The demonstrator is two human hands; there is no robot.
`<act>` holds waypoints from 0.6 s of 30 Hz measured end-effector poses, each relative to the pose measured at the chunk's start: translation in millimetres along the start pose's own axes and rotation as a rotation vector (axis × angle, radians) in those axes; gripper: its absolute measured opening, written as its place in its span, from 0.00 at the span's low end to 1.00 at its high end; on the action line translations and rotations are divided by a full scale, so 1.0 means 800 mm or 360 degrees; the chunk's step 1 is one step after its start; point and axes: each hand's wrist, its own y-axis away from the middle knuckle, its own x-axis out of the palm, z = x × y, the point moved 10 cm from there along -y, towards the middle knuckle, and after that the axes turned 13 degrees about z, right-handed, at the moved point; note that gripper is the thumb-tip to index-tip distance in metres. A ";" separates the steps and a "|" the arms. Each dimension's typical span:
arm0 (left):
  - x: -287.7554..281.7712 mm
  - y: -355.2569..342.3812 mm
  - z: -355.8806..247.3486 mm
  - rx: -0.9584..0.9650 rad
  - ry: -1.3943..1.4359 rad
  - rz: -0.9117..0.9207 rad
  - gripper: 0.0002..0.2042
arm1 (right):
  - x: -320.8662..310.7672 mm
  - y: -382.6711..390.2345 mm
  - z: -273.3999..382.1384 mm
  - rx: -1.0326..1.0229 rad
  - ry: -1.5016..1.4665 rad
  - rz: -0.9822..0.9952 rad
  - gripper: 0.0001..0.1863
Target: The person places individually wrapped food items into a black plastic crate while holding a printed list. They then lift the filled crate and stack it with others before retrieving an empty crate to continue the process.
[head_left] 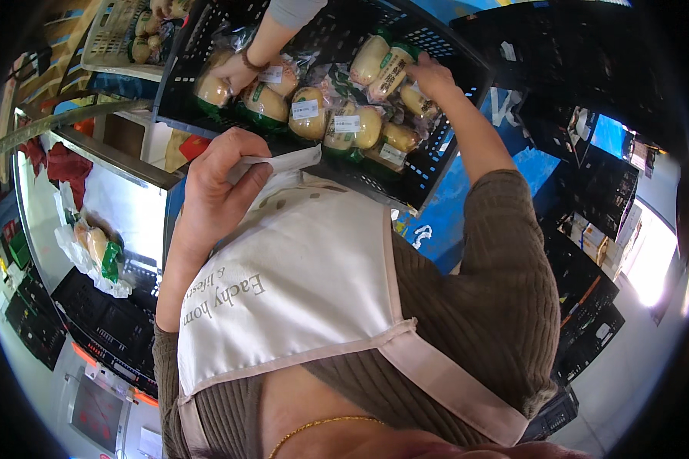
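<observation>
A black slatted crate [455,145] holds several clear bags with green print, filled with pale, oblong produce that looks like potatoes; white labels are on some. My right hand [432,78] is inside its right side, fingers curled on the end of a potato bag [390,74]; the fingertips are partly hidden. In front of the crate's near edge, my left hand [223,180] is closed, pinching a strip of white paper [297,159] between thumb and fingers. Another person's hand [236,74], with a bracelet at the wrist, reaches in from above to a bag [213,90] at the left.
A pale crate [99,50] with more bagged produce stands at the far left. On a shiny metal surface [142,206] to the left lies another bag [96,245]. Black crates [582,172] are stacked at the right, beside a blue surface [540,170].
</observation>
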 end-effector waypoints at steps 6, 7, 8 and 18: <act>-0.003 0.011 0.008 -0.0047 0.0096 -0.0038 0.10 | 0.017 -0.025 -0.011 0.0075 -0.0020 0.0119 0.24; -0.003 0.011 0.007 -0.0042 0.0079 -0.0040 0.10 | 0.015 -0.023 -0.004 0.0025 0.0079 0.0126 0.25; -0.003 0.012 0.006 -0.0036 0.0063 -0.0040 0.10 | 0.016 -0.026 -0.006 0.0039 0.0019 0.0106 0.23; -0.012 0.022 0.024 -0.0115 0.0153 -0.0134 0.08 | -0.008 -0.012 -0.028 -0.0446 -0.0920 -0.0060 0.09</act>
